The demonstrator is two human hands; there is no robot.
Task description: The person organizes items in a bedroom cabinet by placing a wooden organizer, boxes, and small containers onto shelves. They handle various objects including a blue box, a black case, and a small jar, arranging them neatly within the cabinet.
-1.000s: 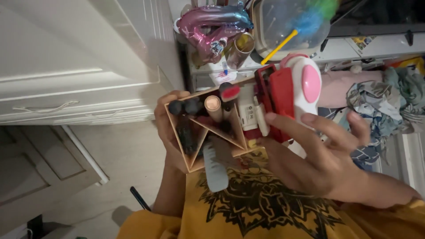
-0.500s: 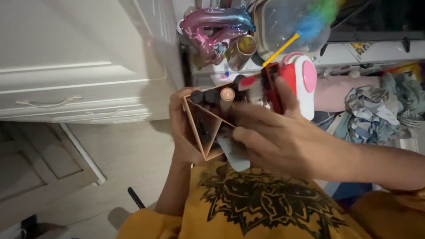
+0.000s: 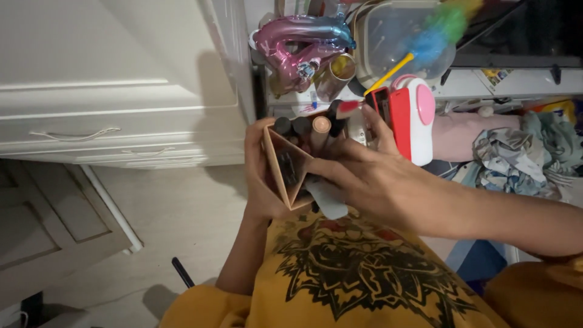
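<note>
Copper wire organizer (image 3: 285, 173) with upright makeup tubes (image 3: 320, 129): left hand (image 3: 258, 182) wraps it for support; right hand (image 3: 370, 182) grip pinches inside, near the far foil balloon (image 3: 297, 42).

This looks like a room in a home, probably a bedroom. To the left of the hands stands a white cabinet with drawers (image 3: 91, 121) on a pale floor (image 3: 176, 212). Just beyond the hands, a crowded shelf (image 3: 504, 91) holds a pink and blue foil balloon (image 3: 297, 42), a clear plastic container (image 3: 395, 36) and a colourful feather duster (image 3: 437, 30). To the right lies a heap of crumpled clothes (image 3: 516, 152).
</note>
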